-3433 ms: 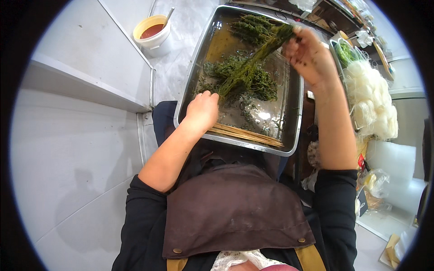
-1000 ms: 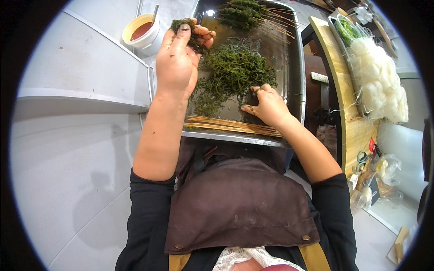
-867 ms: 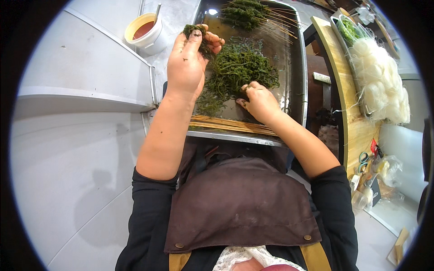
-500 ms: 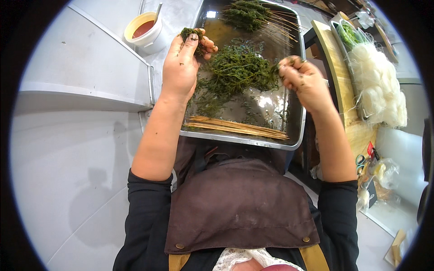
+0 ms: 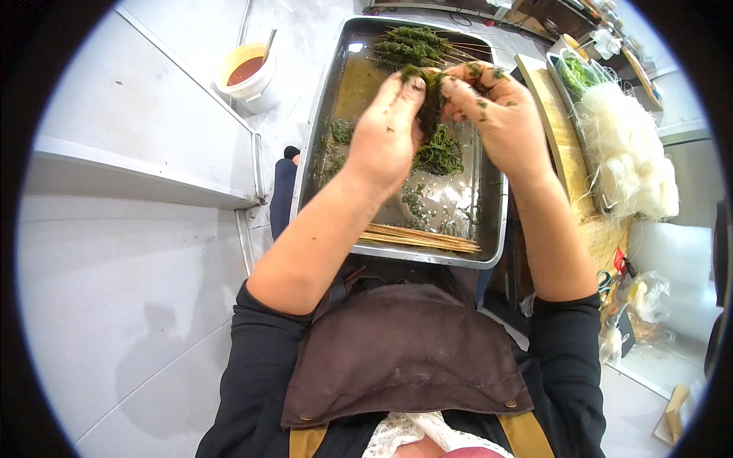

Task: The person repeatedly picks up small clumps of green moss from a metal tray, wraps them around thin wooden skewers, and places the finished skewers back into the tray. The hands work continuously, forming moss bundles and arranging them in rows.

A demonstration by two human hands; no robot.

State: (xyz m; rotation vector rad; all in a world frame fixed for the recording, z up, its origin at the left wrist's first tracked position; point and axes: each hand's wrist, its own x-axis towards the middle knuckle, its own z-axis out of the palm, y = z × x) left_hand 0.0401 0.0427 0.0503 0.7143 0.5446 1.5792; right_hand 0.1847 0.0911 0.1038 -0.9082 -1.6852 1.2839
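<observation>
Both hands meet over a metal tray [image 5: 437, 258]. My left hand [image 5: 385, 136] is closed on a clump of dark green, stringy seaweed [image 5: 432, 103]. My right hand [image 5: 504, 118] pinches the same clump from the other side, its fingers flecked with green bits. Below them in the shallow wet tray lies a loose seaweed pile [image 5: 440, 159], partly covered by my hands. Bare wooden skewers [image 5: 420, 239] lie in a bundle along the near edge. At the far end rest several skewers wrapped in seaweed [image 5: 412, 46].
A white bucket [image 5: 256, 82] of reddish sauce with a metal handle sticking out stands at the far left. On the right, a wooden table [image 5: 561, 126] bears a tray of white noodle bundles [image 5: 630, 149] and leafy greens [image 5: 574, 75]. Scissors [image 5: 604, 282] and plastic bags [image 5: 645, 298] lie nearer.
My hands have come together, the left moving right and the right moving left and away from me. Both now grip the seaweed clump. Less of the loose pile shows.
</observation>
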